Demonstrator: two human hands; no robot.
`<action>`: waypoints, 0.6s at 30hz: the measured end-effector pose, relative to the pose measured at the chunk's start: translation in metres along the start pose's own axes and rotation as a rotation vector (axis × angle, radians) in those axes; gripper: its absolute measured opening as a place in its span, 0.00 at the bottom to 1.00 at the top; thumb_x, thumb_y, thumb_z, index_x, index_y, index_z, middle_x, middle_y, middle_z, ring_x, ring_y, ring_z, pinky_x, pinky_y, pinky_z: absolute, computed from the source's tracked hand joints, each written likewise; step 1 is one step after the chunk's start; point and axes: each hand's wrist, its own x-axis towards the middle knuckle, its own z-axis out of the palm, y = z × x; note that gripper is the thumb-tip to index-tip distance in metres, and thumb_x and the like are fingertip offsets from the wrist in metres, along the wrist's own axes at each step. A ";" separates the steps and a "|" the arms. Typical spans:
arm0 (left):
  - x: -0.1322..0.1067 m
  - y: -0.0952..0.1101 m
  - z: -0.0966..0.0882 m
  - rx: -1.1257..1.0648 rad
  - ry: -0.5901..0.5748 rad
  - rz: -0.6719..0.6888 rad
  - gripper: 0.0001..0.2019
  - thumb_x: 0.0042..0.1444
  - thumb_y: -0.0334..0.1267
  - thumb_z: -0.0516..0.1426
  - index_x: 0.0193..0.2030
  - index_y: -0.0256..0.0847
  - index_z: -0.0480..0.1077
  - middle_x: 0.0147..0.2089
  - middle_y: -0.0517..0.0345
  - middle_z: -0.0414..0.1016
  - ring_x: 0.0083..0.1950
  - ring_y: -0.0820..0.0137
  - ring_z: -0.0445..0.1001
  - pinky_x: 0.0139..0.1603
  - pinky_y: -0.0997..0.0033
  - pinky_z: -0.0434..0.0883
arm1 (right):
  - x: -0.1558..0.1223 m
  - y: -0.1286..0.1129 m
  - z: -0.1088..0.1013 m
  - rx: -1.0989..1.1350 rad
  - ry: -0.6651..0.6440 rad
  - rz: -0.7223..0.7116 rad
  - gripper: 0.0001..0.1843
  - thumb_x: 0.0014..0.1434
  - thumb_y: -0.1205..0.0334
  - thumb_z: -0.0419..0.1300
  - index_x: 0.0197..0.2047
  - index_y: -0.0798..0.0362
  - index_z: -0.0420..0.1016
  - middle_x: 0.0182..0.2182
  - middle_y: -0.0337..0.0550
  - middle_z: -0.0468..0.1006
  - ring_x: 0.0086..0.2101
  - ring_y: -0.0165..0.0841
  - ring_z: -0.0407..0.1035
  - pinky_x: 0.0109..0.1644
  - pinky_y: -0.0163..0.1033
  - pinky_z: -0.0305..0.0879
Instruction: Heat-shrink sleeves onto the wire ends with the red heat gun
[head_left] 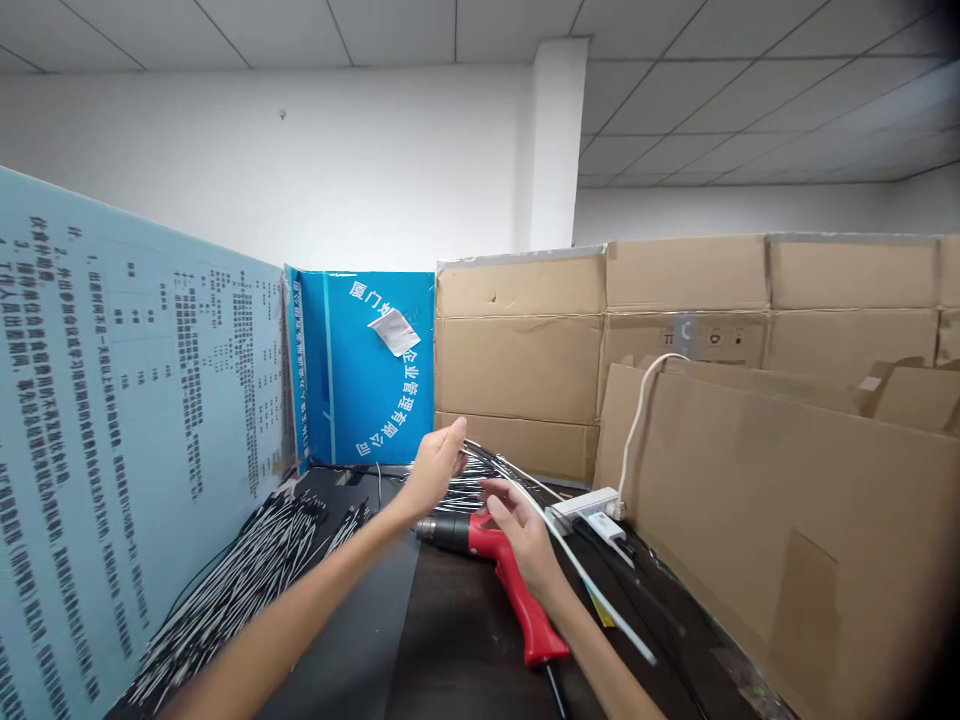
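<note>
Left hand: the left hand (435,470) is raised above the pistol-grip tool, fingers loosely bunched just beside the upper end of the wire; whether it grips that end, I cannot tell.

Right hand: the right hand (521,530) is just right of the left and directly above the tool, fingers curled on a long white-sleeved wire (592,585), apparently grasping it.

Wire: it runs slantwise over the tool's rear, from the left hand's fingertips down to the lower right, its far end well right of the tool's handle.

Landmark: the red-and-black corded pistol-grip tool (517,590) lies on a dark workbench (465,650), its black nozzle pointing left, untouched by either hand.

Left of the tool: a large heap of black-and-white wires (225,590) lies on the bench, against a pale blue printed notice board (127,420).

Behind the tool: a smaller bundle of similar wires (457,490) sits below a bright blue panel (360,370) and stacked cardboard cartons (517,340).

Right of the tool: a white power strip (585,505) - its white cord (637,430) looping upward - leans near a cardboard sheet (750,530).
</note>
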 end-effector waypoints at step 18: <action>-0.080 -0.061 0.024 0.375 0.366 0.101 0.25 0.70 0.55 0.42 0.28 0.42 0.64 0.26 0.59 0.66 0.28 0.69 0.63 0.32 0.70 0.61 | 0.003 0.004 0.051 0.235 0.122 0.158 0.22 0.51 0.45 0.71 0.24 0.48 0.64 0.19 0.33 0.64 0.21 0.30 0.56 0.25 0.37 0.54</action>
